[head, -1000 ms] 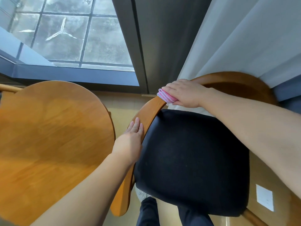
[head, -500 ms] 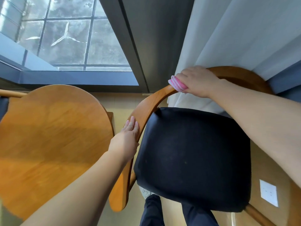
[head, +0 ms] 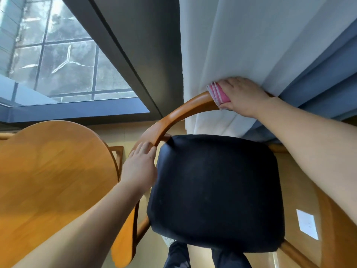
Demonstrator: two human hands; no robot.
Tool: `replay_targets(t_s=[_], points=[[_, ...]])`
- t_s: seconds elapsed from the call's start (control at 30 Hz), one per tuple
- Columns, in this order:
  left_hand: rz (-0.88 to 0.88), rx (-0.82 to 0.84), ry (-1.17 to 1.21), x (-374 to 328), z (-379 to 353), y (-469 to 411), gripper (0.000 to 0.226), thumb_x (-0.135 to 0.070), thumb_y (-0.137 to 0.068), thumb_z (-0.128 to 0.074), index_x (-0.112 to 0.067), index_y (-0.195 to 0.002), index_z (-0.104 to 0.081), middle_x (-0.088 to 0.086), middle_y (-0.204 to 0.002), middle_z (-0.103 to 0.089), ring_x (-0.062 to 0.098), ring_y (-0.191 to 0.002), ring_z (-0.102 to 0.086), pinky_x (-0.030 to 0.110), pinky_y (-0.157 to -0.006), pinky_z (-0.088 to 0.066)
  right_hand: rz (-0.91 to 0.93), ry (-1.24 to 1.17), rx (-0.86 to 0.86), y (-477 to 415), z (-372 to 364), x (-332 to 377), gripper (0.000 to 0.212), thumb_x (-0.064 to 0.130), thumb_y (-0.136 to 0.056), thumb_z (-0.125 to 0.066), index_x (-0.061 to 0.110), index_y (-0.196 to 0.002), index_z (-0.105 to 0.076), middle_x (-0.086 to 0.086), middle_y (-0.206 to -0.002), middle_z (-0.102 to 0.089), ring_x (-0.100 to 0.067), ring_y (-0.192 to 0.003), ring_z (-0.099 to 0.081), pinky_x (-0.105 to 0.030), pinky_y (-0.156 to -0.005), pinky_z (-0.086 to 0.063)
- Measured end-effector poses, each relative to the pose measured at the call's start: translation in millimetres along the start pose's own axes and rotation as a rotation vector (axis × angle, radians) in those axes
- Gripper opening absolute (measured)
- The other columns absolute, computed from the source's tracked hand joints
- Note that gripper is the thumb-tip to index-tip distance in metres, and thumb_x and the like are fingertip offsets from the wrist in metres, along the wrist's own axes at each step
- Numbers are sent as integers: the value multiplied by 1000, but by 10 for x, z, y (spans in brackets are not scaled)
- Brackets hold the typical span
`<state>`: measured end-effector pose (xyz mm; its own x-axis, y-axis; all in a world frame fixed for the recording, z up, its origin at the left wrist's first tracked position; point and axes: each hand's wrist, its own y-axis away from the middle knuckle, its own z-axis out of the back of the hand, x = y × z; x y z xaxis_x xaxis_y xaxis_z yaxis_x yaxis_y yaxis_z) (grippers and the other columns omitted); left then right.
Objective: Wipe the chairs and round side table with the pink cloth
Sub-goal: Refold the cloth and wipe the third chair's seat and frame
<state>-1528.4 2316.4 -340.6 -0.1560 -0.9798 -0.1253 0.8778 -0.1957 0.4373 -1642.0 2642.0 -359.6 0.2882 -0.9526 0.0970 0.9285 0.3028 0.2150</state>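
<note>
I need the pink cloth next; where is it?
In the head view, upper right: the right hand holds the cloth on the chair's back rail, against the white curtain.

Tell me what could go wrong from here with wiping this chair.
The right hand holds the pink cloth on the curved back rail of the chair, right against the white curtain; the cloth may snag or smear the fabric.
Past the hand the rail goes under the curtain, so that stretch could get missed.
The left hand only rests on the armrest; a hard push might slide the chair toward the round table.
</note>
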Motion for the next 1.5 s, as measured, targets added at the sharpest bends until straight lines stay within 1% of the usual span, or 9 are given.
replay_targets(t_s=[0.3, 0.4, 0.57, 0.9, 1.07, 1.23, 1.3, 1.4, 1.5], points=[[-277, -52, 77, -1028, 184, -965, 81, -16, -87, -54, -19, -152, -5, 2, -160, -4, 24, -146, -5, 43, -118, -15, 64, 55, -60, -42, -106, -83, 76, 44, -85, -66, 14, -146, -30, -18, -128, -52, -38, -110, -52, -45, -95, -41], [-278, -7, 61, -1128, 178, -1104, 89, -17, -85, -57, -21, -152, 3, 3, -160, 3, 23, -146, 1, 43, -118, -15, 68, 50, -79, -12, -109, -114, 73, 44, -86, -65, 15, -145, -32, -17, -126, -53, -38, -108, -52, -46, -93, -41], [-226, 51, 158, -1168, 152, -1072, 94, -11, -85, -58, -28, -151, 6, -6, -159, 13, 17, -146, 9, 28, -112, -21, -23, -45, -136, 162, -147, -238, 74, 41, -82, -71, 11, -142, -40, -18, -122, -55, -40, -105, -54, -45, -92, -41], [-212, 83, 164, -1170, 203, -1059, 97, -5, -83, -58, -34, -150, 5, -14, -157, 16, 11, -145, 10, 15, -97, -16, -126, -206, -188, 403, -273, -449, 76, 40, -81, -73, 8, -142, -40, -17, -126, -53, -39, -113, -50, -44, -101, -36], [-205, 68, 150, -1193, 173, -1040, 97, -6, -83, -58, -35, -150, 6, -14, -157, 16, 11, -145, 10, 19, -103, -23, -236, -296, -189, 645, -347, -585, 78, 37, -83, -72, 7, -145, -35, -19, -138, -47, -39, -125, -45, -44, -108, -32], [-187, 17, 113, -1287, 237, -1024, 86, -11, -85, -54, -25, -152, -3, -4, -160, 5, 20, -147, -1, 31, -117, -16, -336, -335, -167, 844, -415, -663, 77, 38, -84, -71, 7, -145, -35, -18, -135, -48, -37, -125, -44, -45, -104, -36], [-261, -62, 63, -1433, 254, -1016, 80, -11, -86, -52, -20, -152, -7, 0, -160, -1, 22, -146, -4, 37, -118, -16, -342, -346, -168, 870, -423, -665, 77, 38, -84, -70, 7, -145, -34, -18, -137, -47, -36, -127, -43, -44, -105, -35], [-452, -83, -77, -1716, 256, -1070, 81, -13, -89, -51, -21, -152, 0, 1, -160, 8, 19, -146, 7, 39, -120, -3, -352, -358, -158, 875, -433, -670, 77, 40, -85, -69, 8, -146, -33, -17, -137, -46, -36, -127, -44, -44, -105, -35], [-487, -71, -138, -1916, 251, -1151, 85, -11, -89, -51, -24, -151, 4, 1, -159, 13, 21, -145, 13, 43, -119, 0, -408, -387, -142, 973, -503, -723, 76, 41, -85, -68, 10, -145, -34, -16, -137, -47, -36, -124, -46, -43, -104, -36]])
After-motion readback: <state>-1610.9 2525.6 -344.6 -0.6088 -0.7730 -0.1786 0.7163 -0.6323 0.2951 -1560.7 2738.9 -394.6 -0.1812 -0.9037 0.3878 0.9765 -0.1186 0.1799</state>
